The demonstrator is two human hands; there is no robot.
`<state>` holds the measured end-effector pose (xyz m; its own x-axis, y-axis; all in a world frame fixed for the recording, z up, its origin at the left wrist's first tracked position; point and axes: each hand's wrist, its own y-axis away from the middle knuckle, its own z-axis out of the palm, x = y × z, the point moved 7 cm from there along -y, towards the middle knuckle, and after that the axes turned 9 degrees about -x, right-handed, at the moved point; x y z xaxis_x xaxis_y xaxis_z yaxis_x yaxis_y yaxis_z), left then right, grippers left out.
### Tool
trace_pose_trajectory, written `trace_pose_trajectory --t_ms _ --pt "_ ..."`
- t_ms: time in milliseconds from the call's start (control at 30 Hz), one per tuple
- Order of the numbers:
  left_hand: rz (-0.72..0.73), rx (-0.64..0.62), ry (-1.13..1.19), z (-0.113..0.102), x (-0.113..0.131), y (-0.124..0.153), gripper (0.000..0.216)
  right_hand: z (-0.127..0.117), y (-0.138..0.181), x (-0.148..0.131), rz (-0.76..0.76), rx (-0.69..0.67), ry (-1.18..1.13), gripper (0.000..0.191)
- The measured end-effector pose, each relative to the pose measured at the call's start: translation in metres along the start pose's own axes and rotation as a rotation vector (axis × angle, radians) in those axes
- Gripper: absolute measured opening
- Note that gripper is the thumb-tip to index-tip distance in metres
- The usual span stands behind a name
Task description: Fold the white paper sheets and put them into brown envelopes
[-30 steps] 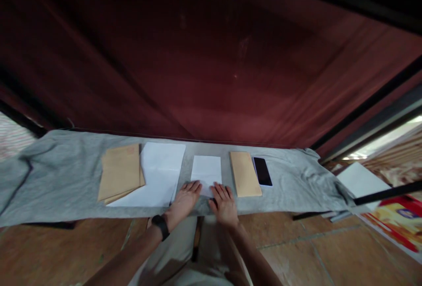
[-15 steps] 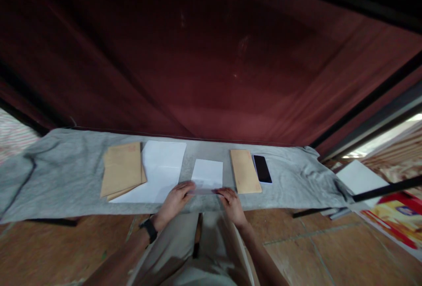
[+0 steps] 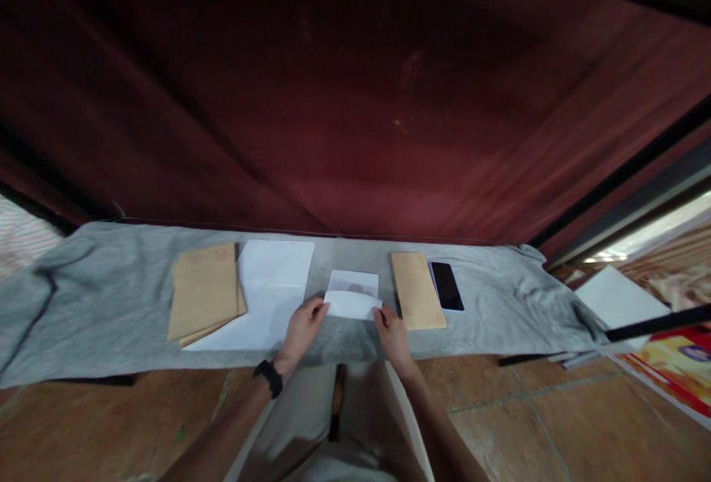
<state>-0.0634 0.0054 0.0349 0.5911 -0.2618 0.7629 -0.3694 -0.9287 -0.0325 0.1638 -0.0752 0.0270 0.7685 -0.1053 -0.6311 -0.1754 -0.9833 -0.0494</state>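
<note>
A small white sheet of paper (image 3: pixel 353 294) lies on the grey cloth (image 3: pixel 100 304), its near edge lifted and folded away from me. My left hand (image 3: pixel 303 326) pinches the lifted edge at its left corner. At the right corner, my right hand (image 3: pixel 392 329) pinches the same edge. A black watch sits on my left wrist.
Left of the paper lie a larger white sheet (image 3: pixel 272 286) and a pile of brown envelopes (image 3: pixel 204 291). To the right are one brown envelope (image 3: pixel 417 290) and a dark phone (image 3: pixel 446 286). Dark red curtain hangs behind. More paper (image 3: pixel 616 297) and a red-yellow print (image 3: pixel 675 367) lie far right.
Both hands went from lying flat on the paper's near edge to pinching its corners. They have raised that edge and folded it up and away over the sheet.
</note>
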Motion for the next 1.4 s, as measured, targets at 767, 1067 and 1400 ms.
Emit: trace_pose_trajectory --t_ms 767,1067,1400 --pt "-0.314 -0.012 -0.458 0.005 0.008 -0.035 0.030 -0.001 -0.046 -0.011 0.299 -0.054 0.487 0.026" --pt "-0.323 -0.053 -0.537 0.005 0.014 -0.047 0.034 -0.002 -0.056 -0.016 0.271 -0.011 0.544 0.028" --pt "-0.360 -0.063 -0.530 0.007 0.007 -0.054 0.037 0.001 -0.061 -0.015 0.239 0.007 0.568 0.030"
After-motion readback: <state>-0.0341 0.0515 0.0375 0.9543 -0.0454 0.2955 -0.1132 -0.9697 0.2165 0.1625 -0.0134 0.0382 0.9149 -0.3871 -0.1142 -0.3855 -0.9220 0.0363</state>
